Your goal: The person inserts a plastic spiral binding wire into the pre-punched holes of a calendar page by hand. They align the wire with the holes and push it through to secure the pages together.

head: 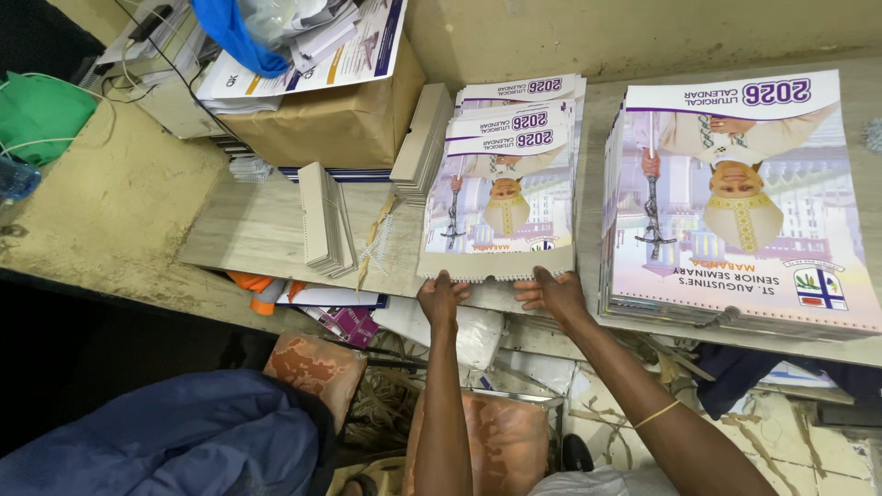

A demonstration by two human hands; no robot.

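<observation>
Just beyond my fingertips lies the middle stack of calendars (501,184), its punched near edge touching both hands. My left hand (441,298) grips that edge at the stack's near-left corner, fingers curled up onto it. My right hand (551,292) rests with its fingers flat on the same edge, a little to the right, thumb toward the left hand; I cannot tell whether it pinches any sheets. The top few calendars in this stack are fanned, so several title strips show at the far end.

To the right of my right hand, just beside the middle stack, sits a taller, squared stack of calendars (735,202) whose near edge overhangs the bench (257,230). To the left of my left hand a loose wire binding coil (378,241) lies on the pale bench top, and beyond it stands a bundle of grey card backing (323,219). Farther off and left, a brown cardboard box (331,119) carries loose printed sheets.

Both stacks sit at the bench's near edge. Below my wrists the floor is crowded with paper scraps, orange cushioned stools (312,367) and blue cloth (175,436). Open bench surface shows only between the coil and the bundle.
</observation>
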